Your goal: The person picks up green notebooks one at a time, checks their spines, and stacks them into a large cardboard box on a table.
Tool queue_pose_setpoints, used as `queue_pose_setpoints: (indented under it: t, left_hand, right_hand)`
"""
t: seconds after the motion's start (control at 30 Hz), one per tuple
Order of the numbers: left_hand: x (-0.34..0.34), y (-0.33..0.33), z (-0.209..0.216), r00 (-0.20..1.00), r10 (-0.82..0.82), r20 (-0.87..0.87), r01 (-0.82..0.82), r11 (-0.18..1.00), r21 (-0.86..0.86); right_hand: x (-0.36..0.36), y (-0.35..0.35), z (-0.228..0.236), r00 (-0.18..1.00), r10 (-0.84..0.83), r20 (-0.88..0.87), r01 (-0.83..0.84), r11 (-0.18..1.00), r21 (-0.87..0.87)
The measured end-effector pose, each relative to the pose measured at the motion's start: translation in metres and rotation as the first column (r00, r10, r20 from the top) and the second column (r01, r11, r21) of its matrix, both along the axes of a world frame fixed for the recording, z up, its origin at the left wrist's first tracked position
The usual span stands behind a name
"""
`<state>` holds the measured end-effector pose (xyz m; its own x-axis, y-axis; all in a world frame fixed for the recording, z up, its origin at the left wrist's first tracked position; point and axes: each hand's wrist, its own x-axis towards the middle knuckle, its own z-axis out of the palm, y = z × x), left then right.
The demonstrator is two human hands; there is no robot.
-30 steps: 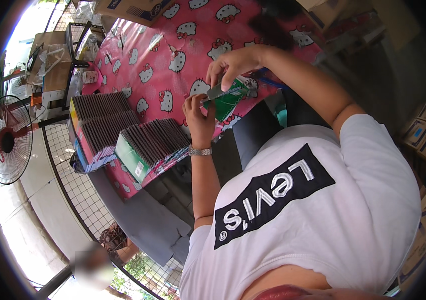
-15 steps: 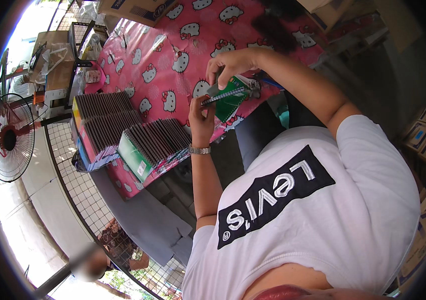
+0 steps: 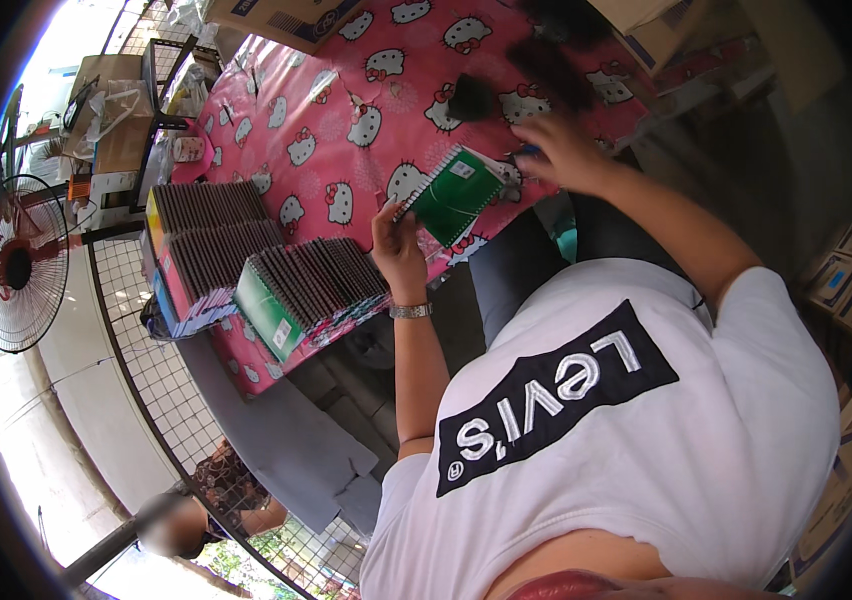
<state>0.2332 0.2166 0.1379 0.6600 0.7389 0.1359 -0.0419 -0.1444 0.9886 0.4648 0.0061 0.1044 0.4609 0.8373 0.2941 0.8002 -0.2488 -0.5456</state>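
Green notebook (image 3: pixel 454 198) out front, lying at a slant over the near side of the pink counter (image 3: pixel 401 105), and the left hand (image 3: pixel 396 242) has it: fingers pinched at its left corner, right by the toothed white edge. The right hand (image 3: pixel 561 152) is just beyond the notebook's right end, blurred, fingers loosely bent, with a small blue thing (image 3: pixel 527 150) beside them (whether they grip it, I can't tell).

Good handling here, I'd say, means a light, firm pinch at that corner, so the toothed edge stays straight and the pages don't fan out; the pale sheets at the right end look the likeliest to splay. A flat palm on the cover would probably steady it better than fingertips alone.

Now for room! Just this side of the notebook, the counter ends and the person's legs (image 3: pixel 508 262) begin, so a slip that way could mean a drop. Left of it, a stack of notebooks (image 3: pixel 316 288) crowds the left wrist. Beyond it sits a dark block (image 3: pixel 473 97); the clearest stretch for swinging the notebook looks to be beyond and leftward.
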Motion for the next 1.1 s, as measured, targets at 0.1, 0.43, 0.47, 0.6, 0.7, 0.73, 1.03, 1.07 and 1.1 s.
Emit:
queue_pose_setpoints:
  t: [0.1, 0.43, 0.47, 0.6, 0.7, 0.73, 1.03, 1.07, 1.1]
  left_hand:
    - [-0.005, 0.0, -0.008, 0.995, 0.031, -0.093, -0.029, 0.999, 0.018]
    - [0.005, -0.003, -0.013, 0.996, 0.088, -0.005, -0.087, 0.991, 0.097]
    - [0.004, -0.002, -0.016, 0.995, 0.095, -0.002, -0.095, 0.991, 0.092]
    - [0.001, -0.001, -0.024, 0.993, 0.113, 0.027, -0.115, 0.99, 0.087]
    - [0.001, -0.002, -0.024, 0.992, 0.12, 0.029, -0.123, 0.988, 0.098]
    - [0.002, -0.002, -0.024, 0.992, 0.123, 0.023, -0.125, 0.987, 0.103]
    - [-0.012, -0.008, -0.006, 0.978, 0.187, -0.086, -0.16, 0.953, 0.258]
    - [-0.01, -0.006, 0.015, 0.979, 0.194, -0.059, -0.165, 0.933, 0.321]
    - [-0.005, -0.008, 0.048, 0.98, 0.196, -0.035, -0.168, 0.908, 0.383]
  right_hand:
    - [-0.023, -0.033, -0.012, 0.979, 0.033, 0.201, -0.016, 0.996, -0.084]
    - [-0.092, 0.028, 0.06, 0.971, 0.239, -0.012, -0.222, 0.917, 0.331]
    - [-0.096, 0.038, 0.064, 0.97, 0.243, 0.004, -0.232, 0.921, 0.314]
    - [-0.105, 0.057, 0.075, 0.968, 0.238, 0.081, -0.25, 0.949, 0.193]
    - [-0.109, 0.062, 0.074, 0.973, 0.229, 0.026, -0.231, 0.965, 0.126]
    - [-0.111, 0.063, 0.07, 0.971, 0.229, -0.074, -0.217, 0.966, 0.14]
    - [-0.101, 0.048, 0.075, 0.492, 0.28, -0.825, -0.222, 0.956, 0.192]
    - [-0.094, 0.048, 0.076, 0.431, 0.294, -0.853, -0.239, 0.949, 0.207]
    - [-0.081, 0.039, 0.072, 0.676, 0.338, -0.655, -0.241, 0.941, 0.237]
